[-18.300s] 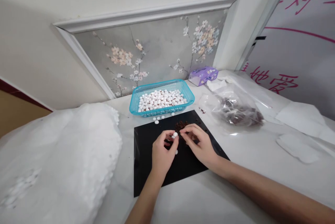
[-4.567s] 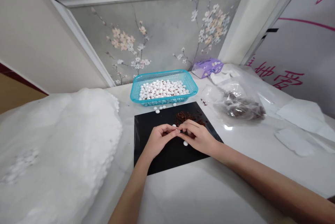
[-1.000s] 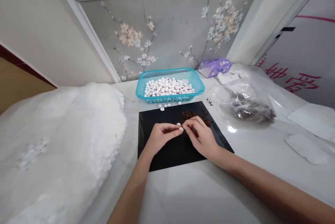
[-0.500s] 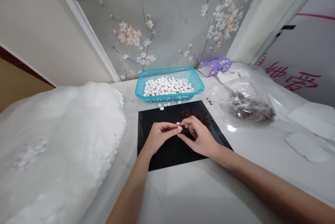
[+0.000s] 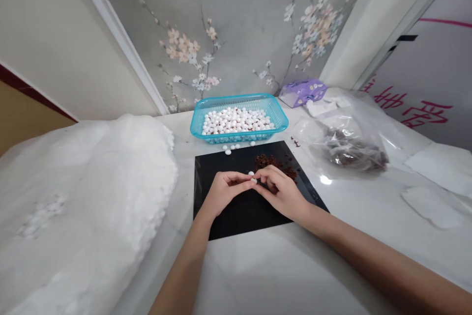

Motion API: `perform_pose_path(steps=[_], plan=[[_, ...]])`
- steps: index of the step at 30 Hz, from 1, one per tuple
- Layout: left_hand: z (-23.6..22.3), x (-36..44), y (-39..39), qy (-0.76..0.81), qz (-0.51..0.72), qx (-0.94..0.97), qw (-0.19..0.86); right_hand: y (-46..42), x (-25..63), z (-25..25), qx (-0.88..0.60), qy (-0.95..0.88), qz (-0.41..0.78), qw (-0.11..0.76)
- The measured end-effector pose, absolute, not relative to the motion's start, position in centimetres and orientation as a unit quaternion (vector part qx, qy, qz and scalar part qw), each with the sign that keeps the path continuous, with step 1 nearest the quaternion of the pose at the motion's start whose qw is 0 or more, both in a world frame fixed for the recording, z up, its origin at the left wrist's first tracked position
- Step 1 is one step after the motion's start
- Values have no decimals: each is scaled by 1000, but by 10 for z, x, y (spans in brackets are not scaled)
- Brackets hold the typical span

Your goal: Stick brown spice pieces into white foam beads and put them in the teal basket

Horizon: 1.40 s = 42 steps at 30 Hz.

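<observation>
Well, left hand: the left hand [image 5: 225, 194] lay palm down over the black board [image 5: 236, 221], just left of the lower centre of the frame.

Right hand: the right hand [image 5: 282, 193] faced it from the right, also above the board, the two hands' fingertips meeting.

Fingers: the left fingers [image 5: 241, 177] and right fingers [image 5: 264, 172] were nearly closed, pinching small white beads [image 5: 252, 180] between them at the centre of the frame; exactly how many they held was too small to tell.

Board: brown crumbs [image 5: 269, 161] lay in a loose pile on its upper edge, just beyond the right hand.

Basket: a blue basket [image 5: 239, 138] stood on the bench [image 5: 280, 268] just above the board, full of white beads [image 5: 236, 121]; a few loose beads [image 5: 230, 148] lay between it and the board.

Right of the board: a plastic bag [image 5: 350, 152] held dark reddish pieces, with a purple tissue box [image 5: 303, 93] behind it and white paper sheets [image 5: 429, 207] at the far right.

Left of the board: a big white mound [image 5: 84, 197] filled the lower left of the frame, its material unclear.
</observation>
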State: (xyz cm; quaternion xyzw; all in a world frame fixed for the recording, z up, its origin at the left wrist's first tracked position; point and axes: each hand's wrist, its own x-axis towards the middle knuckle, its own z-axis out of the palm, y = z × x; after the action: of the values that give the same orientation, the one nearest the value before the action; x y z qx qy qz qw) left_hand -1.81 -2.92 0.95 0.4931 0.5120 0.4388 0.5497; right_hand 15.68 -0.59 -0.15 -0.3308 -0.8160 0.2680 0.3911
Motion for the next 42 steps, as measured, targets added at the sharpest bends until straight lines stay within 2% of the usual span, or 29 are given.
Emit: perform_pose_path(steps=[9, 16, 21, 25, 31, 36, 39, 42], plan=[[10, -18, -30, 520, 434, 493, 546, -5, 157, -3, -330, -816, 272, 388], [11, -16, -29, 518, 443, 488, 545, -2, 156, -5, -368, -757, 361, 402], [10, -17, -28, 519, 445, 489, 541, -4, 156, -6, -370, -764, 347, 399], [11, -16, -28, 515, 449, 486, 545, -4, 155, -1, -365, -778, 314, 404], [12, -13, -30, 525, 449, 472, 548, 46, 158, 37, -418, -746, 230, 466], [10, -13, -29, 525, 443, 479, 546, 88, 148, 54, -476, -734, 110, 472], [11, -14, -29, 513, 456, 476, 549, 79, 131, 44, -490, -747, 81, 443], [12, -15, -30, 516, 480, 470, 531, 60, 113, 28, -437, -819, 85, 361]])
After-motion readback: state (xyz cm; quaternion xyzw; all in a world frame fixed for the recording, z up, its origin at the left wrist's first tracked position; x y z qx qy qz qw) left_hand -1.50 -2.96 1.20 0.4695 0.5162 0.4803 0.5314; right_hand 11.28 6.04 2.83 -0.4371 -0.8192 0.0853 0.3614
